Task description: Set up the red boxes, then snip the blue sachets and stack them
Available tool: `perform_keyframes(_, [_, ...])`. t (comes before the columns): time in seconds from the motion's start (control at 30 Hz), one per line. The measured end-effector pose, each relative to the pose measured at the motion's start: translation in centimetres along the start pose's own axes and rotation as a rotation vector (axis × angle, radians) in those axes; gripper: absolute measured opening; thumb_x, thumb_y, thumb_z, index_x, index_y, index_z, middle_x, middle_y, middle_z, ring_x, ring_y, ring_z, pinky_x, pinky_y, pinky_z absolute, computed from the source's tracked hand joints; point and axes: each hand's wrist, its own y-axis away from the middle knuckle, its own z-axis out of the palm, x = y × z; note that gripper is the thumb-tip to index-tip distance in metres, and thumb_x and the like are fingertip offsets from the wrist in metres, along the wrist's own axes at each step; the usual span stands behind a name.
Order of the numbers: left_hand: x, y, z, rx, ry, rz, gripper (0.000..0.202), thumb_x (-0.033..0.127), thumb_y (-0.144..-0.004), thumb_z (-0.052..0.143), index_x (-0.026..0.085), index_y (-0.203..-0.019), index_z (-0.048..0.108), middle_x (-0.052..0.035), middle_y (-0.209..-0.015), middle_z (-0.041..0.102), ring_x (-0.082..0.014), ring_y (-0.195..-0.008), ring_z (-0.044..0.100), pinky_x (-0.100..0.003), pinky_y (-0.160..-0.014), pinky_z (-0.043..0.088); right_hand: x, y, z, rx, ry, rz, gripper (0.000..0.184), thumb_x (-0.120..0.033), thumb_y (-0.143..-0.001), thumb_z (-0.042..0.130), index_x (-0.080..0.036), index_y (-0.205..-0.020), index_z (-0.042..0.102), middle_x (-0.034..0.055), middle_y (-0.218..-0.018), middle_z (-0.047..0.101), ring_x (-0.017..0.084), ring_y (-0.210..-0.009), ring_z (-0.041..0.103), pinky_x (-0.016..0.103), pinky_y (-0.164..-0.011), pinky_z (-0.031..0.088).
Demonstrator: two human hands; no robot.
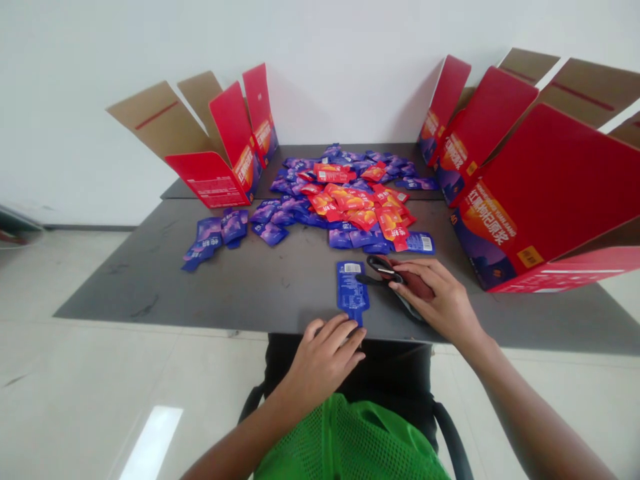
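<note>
A blue sachet (352,289) lies face down near the front edge of the grey table (240,280). My left hand (325,357) rests at that edge, fingers curled, fingertips touching the sachet's narrow lower end. My right hand (440,300) lies just right of the sachet, fingers laid over a pair of scissors (385,272) with dark red and black handles. Beyond them a heap of blue and red sachets (350,197) covers the middle of the table.
A smaller cluster of blue sachets (217,235) lies to the left. An open red carton (220,143) stands at the back left. Several larger open red cartons (530,193) stand on the right. Below me are a green mesh bag (350,443) and a chair.
</note>
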Motion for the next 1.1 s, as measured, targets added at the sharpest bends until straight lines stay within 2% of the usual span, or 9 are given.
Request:
perform_keyframes(0.17, [-0.6, 1.3, 0.1, 0.072, 0.013, 0.006, 0.029, 0.024, -0.107, 0.056, 0.02, -0.134, 0.065, -0.0067, -0.134, 0.072, -0.0212, -0.136, 0.058, -0.04, -0.104, 0.038, -1.9, -1.6, 1.3, -0.075, -0.018, -0.105, 0.032, -0.034, -0.096, 0.071, -0.028, -0.127, 0.067, 0.009, -0.126, 0.069, 0.026, -0.115, 0.068, 0.046, -0.101, 0.058])
perform_keyframes(0.3, [-0.9, 1.9, 0.8, 0.068, 0.04, 0.02, 0.032, 0.019, -0.109, 0.05, 0.02, -0.138, 0.063, -0.0064, -0.139, 0.069, -0.0212, -0.14, 0.055, -0.04, -0.107, 0.037, -3.7, -1.2, 4.1, -0.237, -0.022, -0.266, 0.032, -0.031, -0.098, 0.068, -0.027, -0.13, 0.066, 0.0084, -0.129, 0.07, 0.025, -0.118, 0.067, 0.044, -0.098, 0.06])
perform_keyframes(0.4, [-1.0, 1.9, 1.1, 0.079, 0.08, 0.007, 0.033, 0.02, -0.11, 0.046, 0.02, -0.138, 0.064, -0.006, -0.138, 0.07, -0.0211, -0.139, 0.055, -0.04, -0.11, 0.037, -3.3, -1.2, 6.0, -0.341, -0.04, -0.35, 0.029, -0.026, -0.1, 0.065, -0.027, -0.129, 0.066, 0.0074, -0.128, 0.07, 0.023, -0.119, 0.067, 0.042, -0.098, 0.06])
perform_keyframes(0.5, [-1.1, 1.8, 1.3, 0.096, 0.106, -0.008, 0.033, 0.019, -0.109, 0.049, 0.021, -0.138, 0.065, -0.0059, -0.136, 0.071, -0.0209, -0.138, 0.057, -0.038, -0.108, 0.04, -1.3, -3.1, 6.7, -0.298, -0.005, -0.335, 0.03, -0.029, -0.099, 0.066, -0.026, -0.128, 0.067, 0.0088, -0.126, 0.07, 0.024, -0.117, 0.067, 0.043, -0.097, 0.06])
perform_keyframes(0.63, [-1.2, 1.7, 1.6, 0.133, 0.138, -0.026, 0.032, 0.019, -0.11, 0.047, 0.022, -0.136, 0.066, -0.0051, -0.133, 0.073, -0.0203, -0.135, 0.059, -0.038, -0.105, 0.041, 0.5, -6.4, 5.8, -0.214, 0.124, -0.322, 0.028, -0.031, -0.098, 0.067, -0.023, -0.125, 0.068, 0.0118, -0.124, 0.071, 0.028, -0.112, 0.069, 0.047, -0.093, 0.06])
perform_keyframes(0.77, [-1.2, 1.7, 1.8, 0.164, 0.157, -0.015, 0.031, 0.02, -0.11, 0.047, 0.022, -0.133, 0.067, -0.0042, -0.132, 0.073, -0.0205, -0.134, 0.059, -0.038, -0.105, 0.04, -2.4, -5.2, 4.8, -0.135, 0.049, -0.323, 0.033, -0.029, -0.098, 0.069, -0.027, -0.13, 0.065, 0.0087, -0.133, 0.068, 0.026, -0.123, 0.065, 0.045, -0.101, 0.058])
perform_keyframes(0.9, [-1.2, 1.7, 1.9, 0.168, 0.181, -0.045, 0.028, 0.022, -0.109, 0.051, 0.024, -0.129, 0.07, -0.0027, -0.124, 0.076, -0.0204, -0.124, 0.064, -0.039, -0.105, 0.04, -4.6, -1.9, 5.8, -0.33, -0.069, -0.395, 0.03, -0.026, -0.101, 0.063, -0.027, -0.131, 0.064, 0.006, -0.132, 0.069, 0.021, -0.122, 0.066, 0.039, -0.1, 0.059])
perform_keyframes(0.97, [-1.2, 1.7, 1.8, 0.183, 0.188, -0.044, 0.028, 0.022, -0.11, 0.05, 0.024, -0.13, 0.069, -0.0028, -0.124, 0.076, -0.0202, -0.125, 0.064, -0.038, -0.104, 0.04, -3.6, -1.9, 6.6, -0.354, -0.074, -0.367, 0.029, -0.028, -0.101, 0.063, -0.027, -0.13, 0.064, 0.0062, -0.13, 0.069, 0.021, -0.119, 0.067, 0.04, -0.099, 0.059])
perform_keyframes(1.1, [-1.1, 1.6, 1.6, 0.206, 0.192, -0.031, 0.03, 0.019, -0.11, 0.047, 0.023, -0.131, 0.067, -0.0036, -0.128, 0.075, -0.0196, -0.132, 0.061, -0.038, -0.103, 0.039, 0.0, -5.2, 7.4, -0.238, 0.038, -0.32, 0.029, -0.031, -0.099, 0.067, -0.024, -0.127, 0.066, 0.0102, -0.122, 0.07, 0.025, -0.113, 0.068, 0.044, -0.094, 0.06])
